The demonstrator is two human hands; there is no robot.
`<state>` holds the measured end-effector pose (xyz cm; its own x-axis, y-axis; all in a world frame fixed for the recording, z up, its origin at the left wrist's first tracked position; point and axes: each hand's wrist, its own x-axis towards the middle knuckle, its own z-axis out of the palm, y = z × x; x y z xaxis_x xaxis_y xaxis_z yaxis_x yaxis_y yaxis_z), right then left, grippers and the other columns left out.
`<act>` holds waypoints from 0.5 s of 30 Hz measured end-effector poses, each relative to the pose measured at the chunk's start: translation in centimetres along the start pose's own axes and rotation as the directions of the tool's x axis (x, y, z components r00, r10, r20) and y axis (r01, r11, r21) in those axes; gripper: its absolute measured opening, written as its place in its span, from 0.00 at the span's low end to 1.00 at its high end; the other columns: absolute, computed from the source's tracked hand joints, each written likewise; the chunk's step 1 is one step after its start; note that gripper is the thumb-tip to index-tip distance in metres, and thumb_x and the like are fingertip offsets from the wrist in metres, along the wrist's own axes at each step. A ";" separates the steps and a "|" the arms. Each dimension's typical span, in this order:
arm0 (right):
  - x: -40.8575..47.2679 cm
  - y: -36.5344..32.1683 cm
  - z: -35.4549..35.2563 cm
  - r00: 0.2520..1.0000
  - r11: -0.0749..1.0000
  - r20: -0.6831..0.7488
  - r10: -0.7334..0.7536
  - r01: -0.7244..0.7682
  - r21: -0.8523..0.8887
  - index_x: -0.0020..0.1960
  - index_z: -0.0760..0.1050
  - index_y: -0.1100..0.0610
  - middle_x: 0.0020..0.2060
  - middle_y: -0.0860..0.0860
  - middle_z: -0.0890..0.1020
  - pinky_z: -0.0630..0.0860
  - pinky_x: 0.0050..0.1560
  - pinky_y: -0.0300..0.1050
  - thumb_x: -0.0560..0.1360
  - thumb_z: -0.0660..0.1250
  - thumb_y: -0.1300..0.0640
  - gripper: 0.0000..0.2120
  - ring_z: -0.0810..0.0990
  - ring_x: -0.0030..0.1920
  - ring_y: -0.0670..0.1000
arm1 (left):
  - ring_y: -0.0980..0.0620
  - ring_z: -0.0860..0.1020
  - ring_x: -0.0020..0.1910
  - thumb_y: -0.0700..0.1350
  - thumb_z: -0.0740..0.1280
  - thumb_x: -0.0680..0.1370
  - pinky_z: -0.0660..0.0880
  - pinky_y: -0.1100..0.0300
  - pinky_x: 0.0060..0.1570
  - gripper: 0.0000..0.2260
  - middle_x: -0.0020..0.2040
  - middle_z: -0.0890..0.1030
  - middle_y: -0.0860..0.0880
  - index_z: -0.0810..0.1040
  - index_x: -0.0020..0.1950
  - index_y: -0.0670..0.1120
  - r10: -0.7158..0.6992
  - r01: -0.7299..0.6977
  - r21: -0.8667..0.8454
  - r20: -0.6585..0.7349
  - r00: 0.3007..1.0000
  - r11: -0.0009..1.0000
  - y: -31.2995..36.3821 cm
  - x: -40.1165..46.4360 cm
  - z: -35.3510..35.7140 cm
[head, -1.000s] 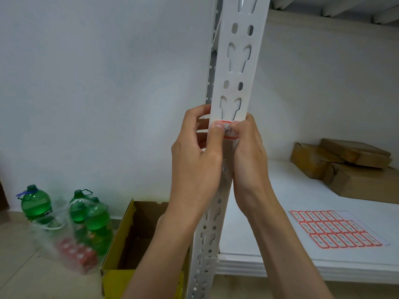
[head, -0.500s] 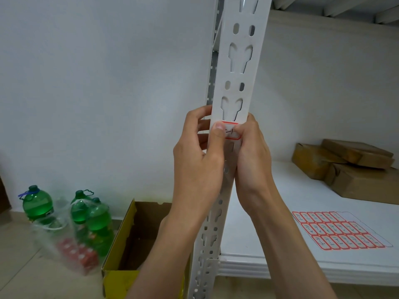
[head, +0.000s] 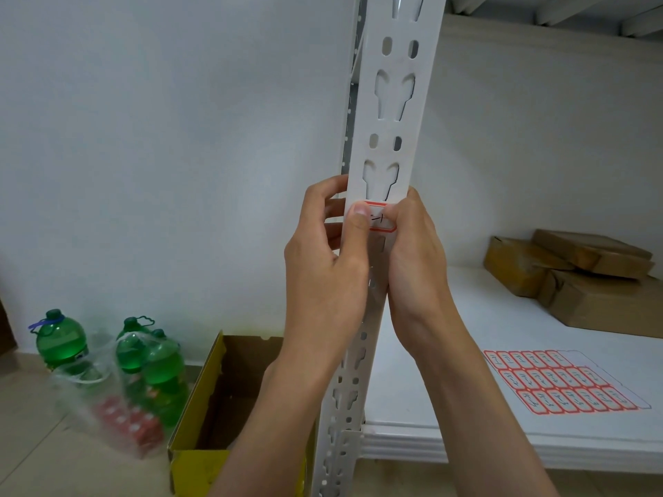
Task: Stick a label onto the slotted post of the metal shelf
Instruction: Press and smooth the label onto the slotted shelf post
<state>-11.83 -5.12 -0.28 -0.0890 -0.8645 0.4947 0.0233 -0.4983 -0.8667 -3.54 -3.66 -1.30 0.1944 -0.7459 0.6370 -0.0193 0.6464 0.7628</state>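
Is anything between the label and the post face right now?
Nothing visible. The label lies flat on the slotted post just below a keyhole slot, with the left hand thumb and right hand thumb pressing its two ends.

Handwritten marks on label and label sheet too small to read

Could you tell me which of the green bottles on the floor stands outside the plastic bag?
The leftmost green plastic bottle, with the blue tie around its neck; the other green bottles sit inside the clear plastic bag.
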 end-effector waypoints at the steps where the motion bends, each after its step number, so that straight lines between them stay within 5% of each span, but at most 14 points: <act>1: 0.0 0.0 0.0 1.000 1.000 -0.002 -0.010 0.010 -0.009 0.50 0.76 0.50 0.36 0.37 0.83 0.77 0.34 0.32 0.82 0.54 0.56 0.12 0.81 0.38 0.37 | 0.61 0.79 0.57 0.46 0.62 0.83 0.75 0.75 0.50 0.14 0.61 0.81 0.54 0.73 0.68 0.51 -0.001 0.001 0.001 0.000 1.000 1.000 0.0 0.0 0.0; 5: 0.1 -0.4 -0.1 1.000 0.999 0.010 -0.020 0.020 -0.046 0.55 0.75 0.56 0.41 0.43 0.83 0.80 0.39 0.39 0.82 0.54 0.56 0.12 0.81 0.40 0.43 | 0.59 0.80 0.56 0.46 0.62 0.83 0.76 0.74 0.50 0.14 0.61 0.81 0.54 0.72 0.68 0.51 0.004 -0.004 0.007 0.002 1.000 1.000 0.0 0.0 -0.1; 9: -0.1 -0.7 -0.2 0.999 1.000 0.033 -0.014 0.015 -0.027 0.56 0.74 0.57 0.50 0.51 0.84 0.79 0.56 0.61 0.79 0.55 0.54 0.12 0.83 0.51 0.55 | 0.58 0.81 0.56 0.47 0.62 0.83 0.76 0.72 0.49 0.12 0.60 0.81 0.53 0.73 0.67 0.51 0.017 -0.017 0.000 -0.001 1.000 1.000 0.0 -0.1 0.0; 11: -0.1 -0.6 -0.4 0.999 0.999 0.040 -0.019 0.020 -0.029 0.54 0.76 0.52 0.47 0.47 0.85 0.79 0.58 0.64 0.81 0.55 0.56 0.11 0.84 0.50 0.52 | 0.58 0.81 0.56 0.47 0.62 0.83 0.77 0.71 0.50 0.12 0.60 0.81 0.54 0.73 0.67 0.52 0.020 -0.020 0.002 0.003 1.000 1.000 0.0 0.0 -0.1; 15: -0.1 -0.6 -0.3 0.997 1.000 0.071 -0.006 0.005 0.015 0.55 0.78 0.51 0.53 0.54 0.84 0.78 0.61 0.66 0.75 0.56 0.49 0.15 0.83 0.56 0.57 | 0.58 0.81 0.56 0.47 0.61 0.84 0.77 0.72 0.50 0.12 0.60 0.81 0.54 0.72 0.68 0.52 0.020 -0.021 0.007 0.006 1.000 1.000 -0.1 0.0 -0.1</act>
<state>-12.17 -4.71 0.19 -0.0183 -0.8642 0.5028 0.0375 -0.5031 -0.8634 -3.41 -3.70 -1.44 0.1878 -0.7335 0.6532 -0.0297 0.6605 0.7503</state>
